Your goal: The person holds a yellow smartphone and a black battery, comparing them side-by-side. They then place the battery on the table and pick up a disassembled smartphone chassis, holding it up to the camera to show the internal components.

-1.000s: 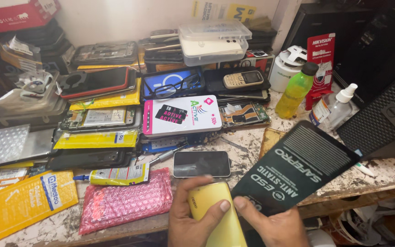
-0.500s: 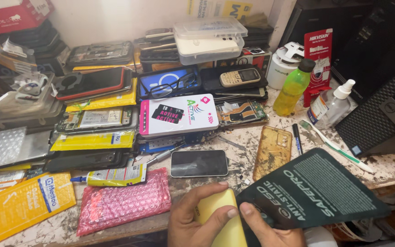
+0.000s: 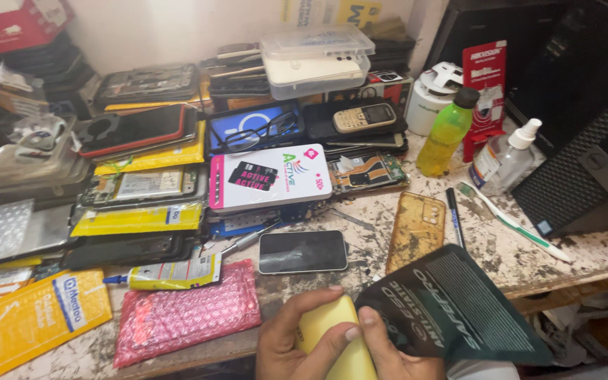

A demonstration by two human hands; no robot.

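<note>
The bench (image 3: 501, 246) is crowded and dirty. At its front edge my left hand (image 3: 297, 345) clamps its fingers on a yellow phone (image 3: 328, 338), my right hand (image 3: 395, 352) pinching a dark antistatic bag (image 3: 459, 309) — the phone overhangs, so I think a loose grip could drop it.

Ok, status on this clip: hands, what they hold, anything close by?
Left hand grips yellow phone. Right hand on it too, pinching dark anti-static bag. Black phone and gold case lie just beyond.
</note>
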